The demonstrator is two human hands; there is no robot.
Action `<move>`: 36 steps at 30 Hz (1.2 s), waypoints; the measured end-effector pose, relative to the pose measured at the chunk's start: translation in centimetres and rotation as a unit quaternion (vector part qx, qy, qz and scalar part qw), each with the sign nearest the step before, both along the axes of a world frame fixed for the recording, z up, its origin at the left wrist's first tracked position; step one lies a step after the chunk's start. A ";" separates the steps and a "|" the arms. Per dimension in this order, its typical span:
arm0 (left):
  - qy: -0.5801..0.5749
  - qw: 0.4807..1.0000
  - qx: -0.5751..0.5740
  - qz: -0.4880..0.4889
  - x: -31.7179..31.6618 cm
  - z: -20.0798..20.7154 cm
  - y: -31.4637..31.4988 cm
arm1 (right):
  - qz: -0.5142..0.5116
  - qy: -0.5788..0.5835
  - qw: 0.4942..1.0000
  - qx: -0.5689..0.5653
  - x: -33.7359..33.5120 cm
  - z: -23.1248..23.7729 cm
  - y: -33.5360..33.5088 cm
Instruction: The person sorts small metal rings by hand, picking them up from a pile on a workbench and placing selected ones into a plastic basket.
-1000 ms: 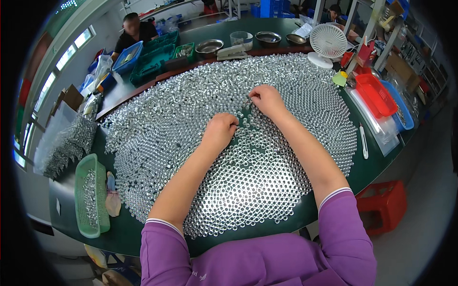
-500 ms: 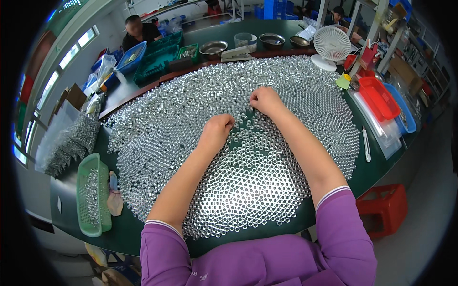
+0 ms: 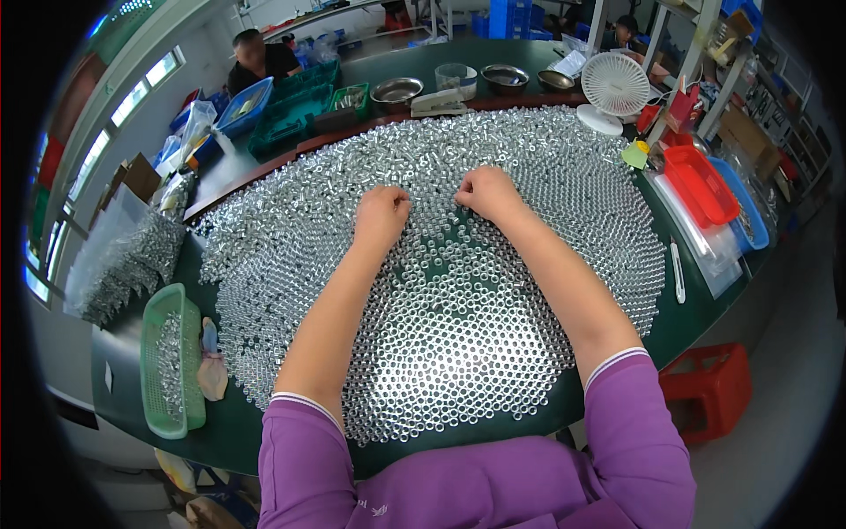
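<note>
A broad spread of small shiny metal ring-shaped parts (image 3: 458, 344) covers the green table. Those nearest me stand on end in close rows, their round openings facing up, while the far ones lie in a jumbled heap (image 3: 352, 163). My left hand (image 3: 382, 214) is closed at the near edge of that heap, fingers curled and thumb against them. Level with it, a short way to the right, my right hand (image 3: 490, 192) has its fingertips pinched together among the parts. Whether either hand holds a part is too small to see. Green tabletop shows through between them.
A pale green basket (image 3: 148, 370) with metal parts stands at the left, near a bulging clear bag (image 3: 123, 269). On the right are a utility knife (image 3: 677, 271), red tray (image 3: 696, 189) and white fan (image 3: 614, 85). Metal bowls (image 3: 397, 90) line the back; a person (image 3: 264, 62) sits beyond.
My left hand has moved away from me and slightly left, up to the heap's edge. My right hand has shifted only slightly. More loose ring parts show where the left hand was.
</note>
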State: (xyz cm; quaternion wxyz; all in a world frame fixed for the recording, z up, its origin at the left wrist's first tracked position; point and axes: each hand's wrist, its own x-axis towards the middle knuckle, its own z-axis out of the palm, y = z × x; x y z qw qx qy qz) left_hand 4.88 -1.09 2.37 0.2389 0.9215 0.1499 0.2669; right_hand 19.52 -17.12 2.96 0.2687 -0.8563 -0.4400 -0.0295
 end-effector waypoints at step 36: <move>0.011 1.000 0.009 -0.021 1.3 -1.1 0.0 | -0.040 0.064 0.995 -0.060 0.4 0.5 1.4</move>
